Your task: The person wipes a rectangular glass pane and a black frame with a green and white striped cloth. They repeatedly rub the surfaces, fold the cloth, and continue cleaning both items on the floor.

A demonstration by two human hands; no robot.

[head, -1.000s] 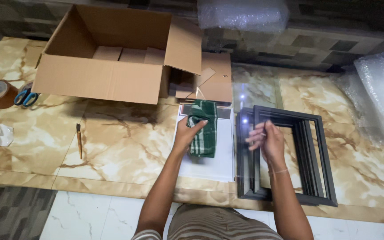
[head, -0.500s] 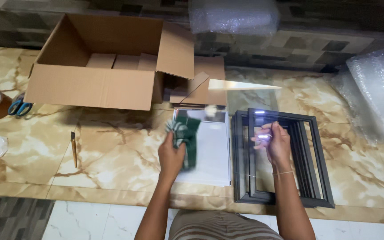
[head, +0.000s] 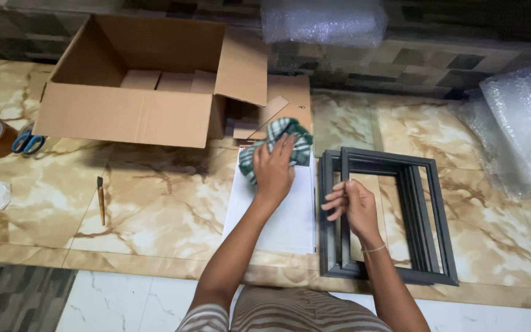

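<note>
A green checked cloth [head: 278, 142] is being pressed by the left hand [head: 273, 169], fingers closed over it, onto the far end of a white sheet [head: 284, 221] lying on the marble floor [head: 155, 203]. Just beside the sheet, a dark picture frame [head: 422, 209] is being gripped at its left inner bar by the right hand [head: 353, 206], fingers curled around it. An open cardboard box [head: 136, 92] is sitting at the floor's far side.

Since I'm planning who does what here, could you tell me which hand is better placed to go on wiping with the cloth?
Left. The left hand already presses the green checked cloth at the white sheet's far end, while the right hand grips the dark frame.
</note>
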